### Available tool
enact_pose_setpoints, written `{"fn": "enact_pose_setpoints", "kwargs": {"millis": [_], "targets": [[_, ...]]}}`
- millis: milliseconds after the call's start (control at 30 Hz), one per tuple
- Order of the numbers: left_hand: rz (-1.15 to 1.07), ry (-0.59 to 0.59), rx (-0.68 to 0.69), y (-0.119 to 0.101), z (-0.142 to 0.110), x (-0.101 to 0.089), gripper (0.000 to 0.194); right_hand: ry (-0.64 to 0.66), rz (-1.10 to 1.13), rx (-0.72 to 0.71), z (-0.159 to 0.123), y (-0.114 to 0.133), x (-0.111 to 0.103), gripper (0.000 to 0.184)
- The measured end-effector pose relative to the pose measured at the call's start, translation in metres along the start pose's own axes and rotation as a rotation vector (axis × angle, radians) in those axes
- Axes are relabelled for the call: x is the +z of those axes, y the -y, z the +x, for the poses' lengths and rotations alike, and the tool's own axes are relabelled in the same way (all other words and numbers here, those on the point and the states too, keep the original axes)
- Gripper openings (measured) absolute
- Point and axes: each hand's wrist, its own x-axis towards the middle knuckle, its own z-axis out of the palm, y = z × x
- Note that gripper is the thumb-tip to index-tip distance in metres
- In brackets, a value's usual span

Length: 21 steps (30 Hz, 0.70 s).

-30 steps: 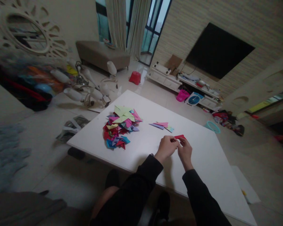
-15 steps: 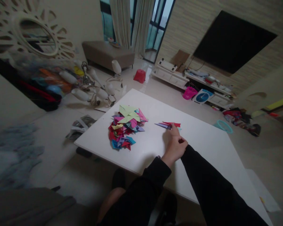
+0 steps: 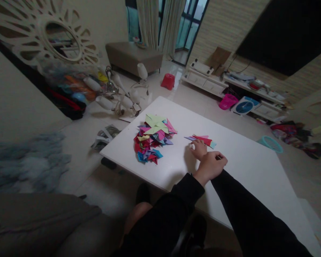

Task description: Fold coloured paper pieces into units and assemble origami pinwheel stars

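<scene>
My right hand (image 3: pixel 198 149) lies on the white table (image 3: pixel 256 175), its fingers stretched out flat and touching the near edge of a small stack of folded paper pieces (image 3: pixel 204 140). A red piece lies on top of that stack. My left hand (image 3: pixel 212 165) rests just behind it, curled into a loose fist, and covers the right wrist. Nothing shows in the fist. A large heap of coloured folded paper pieces (image 3: pixel 152 141) sits to the left, a hand's width away from my right hand.
The table's left corner lies near a chandelier (image 3: pixel 117 96) on the floor and a crumpled bag (image 3: pixel 105 135). A red stool (image 3: pixel 168 81), a pink basket (image 3: pixel 227 101), a low TV cabinet (image 3: pixel 216 84) and a teal hoop (image 3: pixel 270 144) stand beyond. My knees are under the near edge.
A second ago both hands held a red folded piece near me. My right hand carried it forward and laid it on the small stack; my left hand let go and curled shut.
</scene>
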Motion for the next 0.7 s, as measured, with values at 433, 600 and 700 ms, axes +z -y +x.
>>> {"fn": "enact_pose_setpoints", "kwargs": {"millis": [433,600,700], "targets": [[0.076,-0.019,0.073,-0.012,-0.008,-0.006,0.014,-0.018,0.076,-0.312,-0.007,0.107,-0.005,0.049],[0.080,-0.078,0.162,-0.014,-0.006,-0.011,0.016,-0.007,0.086,-0.209,0.024,0.090,0.001,0.045],[0.067,-0.106,0.181,-0.015,-0.005,-0.013,0.016,0.039,0.121,-0.206,0.032,0.085,0.007,0.047]]}}
